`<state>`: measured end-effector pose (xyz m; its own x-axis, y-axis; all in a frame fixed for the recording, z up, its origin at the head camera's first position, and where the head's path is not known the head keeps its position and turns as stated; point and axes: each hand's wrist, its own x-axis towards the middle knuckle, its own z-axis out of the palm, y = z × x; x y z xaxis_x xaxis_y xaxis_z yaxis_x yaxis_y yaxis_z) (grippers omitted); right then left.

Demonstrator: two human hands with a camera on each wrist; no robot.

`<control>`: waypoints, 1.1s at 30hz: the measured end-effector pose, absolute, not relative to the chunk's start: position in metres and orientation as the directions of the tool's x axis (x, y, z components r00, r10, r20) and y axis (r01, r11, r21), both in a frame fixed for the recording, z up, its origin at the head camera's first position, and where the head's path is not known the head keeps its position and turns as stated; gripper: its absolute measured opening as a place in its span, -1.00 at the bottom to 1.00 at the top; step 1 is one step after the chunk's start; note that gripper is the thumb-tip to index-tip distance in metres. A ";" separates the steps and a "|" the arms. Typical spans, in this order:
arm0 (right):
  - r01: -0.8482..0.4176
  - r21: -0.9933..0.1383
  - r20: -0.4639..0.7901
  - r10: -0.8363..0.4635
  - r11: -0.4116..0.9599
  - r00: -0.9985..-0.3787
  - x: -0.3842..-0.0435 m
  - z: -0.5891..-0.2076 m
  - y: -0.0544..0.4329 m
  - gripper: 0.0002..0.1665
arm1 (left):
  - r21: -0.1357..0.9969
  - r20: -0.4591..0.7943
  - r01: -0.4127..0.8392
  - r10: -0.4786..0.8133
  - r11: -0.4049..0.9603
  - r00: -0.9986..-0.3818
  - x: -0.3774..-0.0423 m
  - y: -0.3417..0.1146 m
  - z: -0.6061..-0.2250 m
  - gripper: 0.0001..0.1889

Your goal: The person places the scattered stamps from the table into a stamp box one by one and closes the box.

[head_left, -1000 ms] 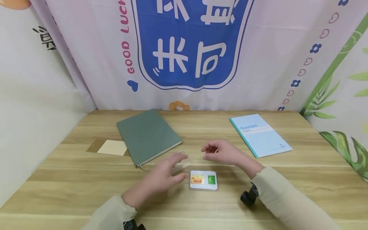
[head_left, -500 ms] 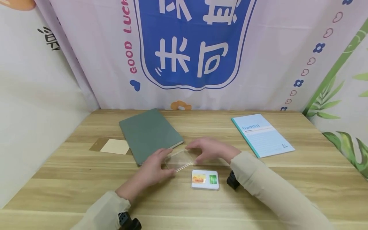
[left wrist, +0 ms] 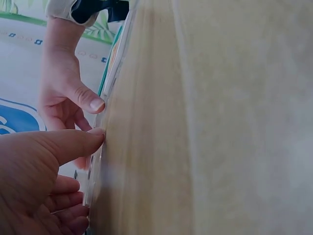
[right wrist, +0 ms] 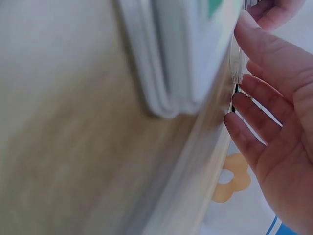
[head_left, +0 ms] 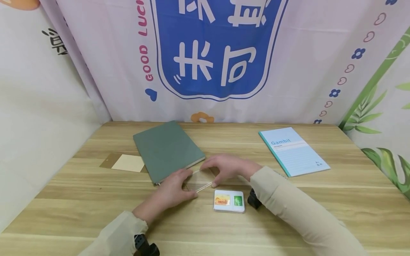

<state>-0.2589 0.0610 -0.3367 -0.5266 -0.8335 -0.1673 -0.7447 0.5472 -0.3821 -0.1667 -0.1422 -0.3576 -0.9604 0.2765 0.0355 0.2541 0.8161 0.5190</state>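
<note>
A clear, flat rectangular plastic lid (head_left: 200,180) lies between my two hands, low over the table just in front of the green notebook. My left hand (head_left: 172,188) grips its left end, thumb on the near edge and fingers at the far edge. My right hand (head_left: 228,168) holds the right end the same way. Both thumbs meet the thin lid's edge in the left wrist view. Close in front of the right hand is a flat clear case (head_left: 229,201) with a white face bearing an orange and a green picture. Whether the lid touches the table, I cannot tell.
A dark green notebook (head_left: 168,151) lies back left, partly over a brown card with a cream panel (head_left: 128,163). At the back right is a light blue notebook (head_left: 293,151) marked "Gambit". A printed cloth (head_left: 288,64) hangs behind the wooden table (head_left: 205,234).
My right hand has come left and taken the right end of the clear lid. My left hand has closed on its left end. The case and notebooks have stayed put.
</note>
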 end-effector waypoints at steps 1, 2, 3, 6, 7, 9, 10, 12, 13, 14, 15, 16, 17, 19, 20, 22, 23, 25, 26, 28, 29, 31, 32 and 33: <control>-0.745 -0.380 -0.172 -0.833 0.548 -0.526 -0.259 -0.337 0.060 -0.26 | 0.517 0.035 0.254 0.276 0.818 -0.960 -0.167 -0.142 -0.358 -0.29; -0.747 -0.378 -0.173 -0.835 0.547 -0.523 -0.258 -0.337 0.059 -0.26 | 0.513 0.035 0.256 0.277 0.819 -0.960 -0.167 -0.142 -0.358 -0.30; -0.749 -0.373 -0.174 -0.835 0.547 -0.522 -0.258 -0.337 0.059 -0.26 | 0.509 0.037 0.258 0.279 0.821 -0.960 -0.167 -0.142 -0.358 -0.31; -0.749 -0.364 -0.181 -0.831 0.553 -0.526 -0.258 -0.339 0.057 -0.26 | 0.509 0.038 0.260 0.281 0.820 -0.959 -0.167 -0.142 -0.359 -0.33; -0.750 -0.366 -0.179 -0.832 0.551 -0.525 -0.258 -0.340 0.057 -0.27 | 0.510 0.037 0.259 0.280 0.820 -0.959 -0.167 -0.142 -0.358 -0.34; -0.752 -0.364 -0.178 -0.833 0.550 -0.524 -0.259 -0.341 0.057 -0.28 | 0.508 0.035 0.258 0.280 0.821 -0.959 -0.167 -0.142 -0.358 -0.35; -0.749 -0.368 -0.176 -0.833 0.551 -0.525 -0.259 -0.341 0.057 -0.29 | 0.507 0.034 0.258 0.280 0.822 -0.959 -0.167 -0.142 -0.358 -0.36; -0.743 -0.375 -0.173 -0.830 0.554 -0.531 -0.259 -0.341 0.058 -0.30 | 0.504 0.033 0.258 0.280 0.825 -0.959 -0.168 -0.141 -0.358 -0.36; -0.740 -0.378 -0.172 -0.828 0.556 -0.534 -0.258 -0.341 0.058 -0.31 | 0.501 0.034 0.259 0.280 0.826 -0.959 -0.168 -0.141 -0.358 -0.36; -0.737 -0.381 -0.173 -0.826 0.558 -0.537 -0.258 -0.341 0.058 -0.31 | 0.501 0.034 0.259 0.280 0.826 -0.959 -0.168 -0.141 -0.358 -0.37; -0.736 -0.384 -0.170 -0.826 0.557 -0.537 -0.258 -0.341 0.058 -0.31 | 0.501 0.035 0.259 0.280 0.826 -0.959 -0.168 -0.140 -0.358 -0.37; -0.736 -0.386 -0.169 -0.827 0.557 -0.537 -0.257 -0.340 0.058 -0.31 | 0.503 0.035 0.258 0.279 0.825 -0.960 -0.168 -0.140 -0.358 -0.37; -0.738 -0.385 -0.166 -0.828 0.554 -0.535 -0.257 -0.340 0.058 -0.31 | 0.506 0.035 0.256 0.277 0.824 -0.960 -0.169 -0.140 -0.358 -0.37; -0.746 -0.381 -0.161 -0.834 0.545 -0.527 -0.256 -0.340 0.059 -0.31 | 0.514 0.036 0.252 0.273 0.820 -0.961 -0.169 -0.139 -0.358 -0.37; -0.750 -0.380 -0.158 -0.837 0.542 -0.524 -0.255 -0.339 0.059 -0.31 | 0.520 0.036 0.249 0.270 0.817 -0.962 -0.169 -0.139 -0.358 -0.37; -0.753 -0.383 -0.151 -0.840 0.535 -0.520 -0.253 -0.338 0.061 -0.32 | 0.531 0.039 0.245 0.266 0.811 -0.963 -0.168 -0.138 -0.358 -0.36; -0.752 -0.388 -0.147 -0.841 0.533 -0.521 -0.252 -0.338 0.062 -0.33 | 0.533 0.043 0.246 0.264 0.809 -0.963 -0.168 -0.138 -0.358 -0.35; -0.744 -0.397 -0.142 -0.837 0.538 -0.529 -0.250 -0.335 0.064 -0.33 | 0.542 0.050 0.244 0.259 0.804 -0.964 -0.168 -0.137 -0.358 -0.35; -0.736 -0.406 -0.140 -0.833 0.542 -0.536 -0.249 -0.334 0.066 -0.33 | 0.545 0.055 0.246 0.258 0.802 -0.965 -0.168 -0.137 -0.358 -0.34; -0.722 -0.417 -0.137 -0.824 0.552 -0.550 -0.246 -0.331 0.069 -0.32 | 0.550 0.066 0.250 0.257 0.797 -0.964 -0.167 -0.136 -0.358 -0.33; -0.713 -0.423 -0.136 -0.817 0.559 -0.560 -0.244 -0.330 0.071 -0.32 | 0.554 0.071 0.253 0.258 0.793 -0.963 -0.167 -0.135 -0.358 -0.32; -0.699 -0.434 -0.131 -0.807 0.569 -0.576 -0.241 -0.329 0.074 -0.31 | 0.561 0.080 0.262 0.264 0.785 -0.961 -0.167 -0.134 -0.357 -0.32; -0.691 -0.441 -0.128 -0.801 0.574 -0.584 -0.240 -0.328 0.077 -0.31 | 0.566 0.087 0.272 0.272 0.779 -0.958 -0.167 -0.134 -0.357 -0.32; -0.684 -0.445 -0.125 -0.796 0.578 -0.592 -0.238 -0.328 0.079 -0.31 | 0.568 0.093 0.281 0.280 0.774 -0.956 -0.166 -0.133 -0.356 -0.33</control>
